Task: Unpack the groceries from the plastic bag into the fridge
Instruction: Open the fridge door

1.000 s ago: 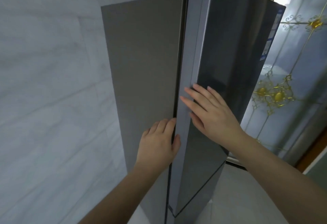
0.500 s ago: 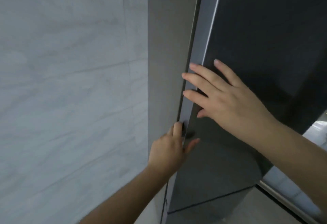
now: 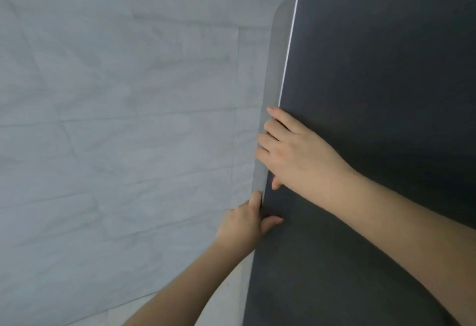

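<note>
Both hands [image 3: 270, 186] on smooth, dark fridge door [image 3: 373, 93]

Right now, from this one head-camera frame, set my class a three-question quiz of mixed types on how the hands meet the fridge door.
1. True or false: the right hand has its fingers hooked over the edge of the dark fridge door.
2. Multiple choice: the left hand is A) lying flat on the tiled wall, B) gripping the door's edge below the right hand, C) holding a plastic bag.
3. Fill in: the inside of the fridge is ____ in this frame.

Key: 1 true; 2 B; 3 not visible.
</note>
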`<state>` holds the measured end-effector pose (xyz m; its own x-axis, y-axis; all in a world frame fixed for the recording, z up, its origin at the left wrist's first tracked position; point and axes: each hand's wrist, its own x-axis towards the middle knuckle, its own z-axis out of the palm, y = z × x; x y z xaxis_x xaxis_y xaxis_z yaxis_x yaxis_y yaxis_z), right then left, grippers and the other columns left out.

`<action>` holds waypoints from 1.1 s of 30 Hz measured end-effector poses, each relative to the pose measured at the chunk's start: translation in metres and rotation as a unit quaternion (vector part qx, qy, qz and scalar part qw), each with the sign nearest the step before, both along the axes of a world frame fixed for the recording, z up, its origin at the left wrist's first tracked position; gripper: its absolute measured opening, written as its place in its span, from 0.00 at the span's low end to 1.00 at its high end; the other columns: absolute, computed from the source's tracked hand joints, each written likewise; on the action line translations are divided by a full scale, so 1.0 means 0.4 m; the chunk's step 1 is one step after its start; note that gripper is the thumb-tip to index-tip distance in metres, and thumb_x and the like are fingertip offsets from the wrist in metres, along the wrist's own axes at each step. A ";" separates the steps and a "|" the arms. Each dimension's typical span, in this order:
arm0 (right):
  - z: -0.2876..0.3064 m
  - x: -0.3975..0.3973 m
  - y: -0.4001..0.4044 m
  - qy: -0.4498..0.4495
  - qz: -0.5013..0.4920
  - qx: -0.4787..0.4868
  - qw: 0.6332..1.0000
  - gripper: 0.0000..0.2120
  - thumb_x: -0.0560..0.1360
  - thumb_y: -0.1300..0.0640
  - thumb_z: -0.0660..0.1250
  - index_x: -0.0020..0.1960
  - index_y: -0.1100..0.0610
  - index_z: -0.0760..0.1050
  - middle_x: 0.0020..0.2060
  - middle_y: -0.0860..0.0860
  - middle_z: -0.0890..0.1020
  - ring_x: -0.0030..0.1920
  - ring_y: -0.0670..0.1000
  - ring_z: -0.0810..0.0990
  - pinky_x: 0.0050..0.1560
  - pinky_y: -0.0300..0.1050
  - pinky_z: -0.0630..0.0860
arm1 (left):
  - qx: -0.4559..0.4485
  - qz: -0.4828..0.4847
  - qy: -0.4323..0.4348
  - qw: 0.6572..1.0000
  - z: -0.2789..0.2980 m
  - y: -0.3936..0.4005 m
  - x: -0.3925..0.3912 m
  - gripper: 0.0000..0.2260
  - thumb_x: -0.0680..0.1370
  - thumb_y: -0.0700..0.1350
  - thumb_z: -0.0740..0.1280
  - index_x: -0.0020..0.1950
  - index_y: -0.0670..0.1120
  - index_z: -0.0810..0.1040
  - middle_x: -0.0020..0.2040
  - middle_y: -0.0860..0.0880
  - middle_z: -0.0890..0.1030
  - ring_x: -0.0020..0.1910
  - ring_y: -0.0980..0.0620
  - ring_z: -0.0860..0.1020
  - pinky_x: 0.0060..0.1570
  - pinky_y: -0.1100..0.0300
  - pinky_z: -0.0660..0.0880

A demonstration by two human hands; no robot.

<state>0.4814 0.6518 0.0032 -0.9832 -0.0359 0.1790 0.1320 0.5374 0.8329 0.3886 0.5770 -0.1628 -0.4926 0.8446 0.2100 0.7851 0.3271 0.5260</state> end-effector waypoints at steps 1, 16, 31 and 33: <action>-0.001 0.002 0.002 -0.005 0.006 0.002 1.000 0.27 0.65 0.37 0.71 0.49 0.59 0.80 0.46 0.55 0.80 0.55 0.60 0.74 0.75 0.59 0.49 | -0.004 0.000 -0.002 1.000 0.003 -0.001 0.002 0.21 0.77 0.63 0.63 0.49 0.48 0.61 0.43 0.47 0.78 0.46 0.39 0.78 0.38 0.52 0.68; -0.018 0.032 -0.046 -0.020 -0.015 -0.003 1.000 0.21 0.67 0.39 0.71 0.47 0.56 0.81 0.47 0.53 0.80 0.55 0.58 0.74 0.73 0.57 0.58 | 0.042 -0.023 -0.079 0.996 0.028 -0.058 0.035 0.17 0.77 0.58 0.67 0.48 0.47 0.66 0.42 0.48 0.76 0.44 0.43 0.77 0.38 0.53 0.70; -0.052 0.399 -0.326 0.040 0.004 -0.053 0.998 0.19 0.68 0.46 0.75 0.51 0.59 0.79 0.50 0.56 0.80 0.56 0.59 0.75 0.74 0.58 0.55 | 0.079 -0.036 0.104 0.991 -0.010 -0.330 0.363 0.19 0.78 0.65 0.59 0.46 0.50 0.63 0.36 0.53 0.73 0.32 0.49 0.75 0.29 0.59 0.66; -0.057 0.469 -0.366 0.045 -0.011 -0.065 0.997 0.18 0.67 0.48 0.76 0.49 0.59 0.79 0.50 0.56 0.79 0.56 0.59 0.75 0.75 0.58 0.53 | 0.116 -0.057 0.139 0.982 -0.021 -0.356 0.415 0.19 0.77 0.65 0.61 0.46 0.49 0.67 0.36 0.53 0.75 0.31 0.50 0.77 0.27 0.61 0.65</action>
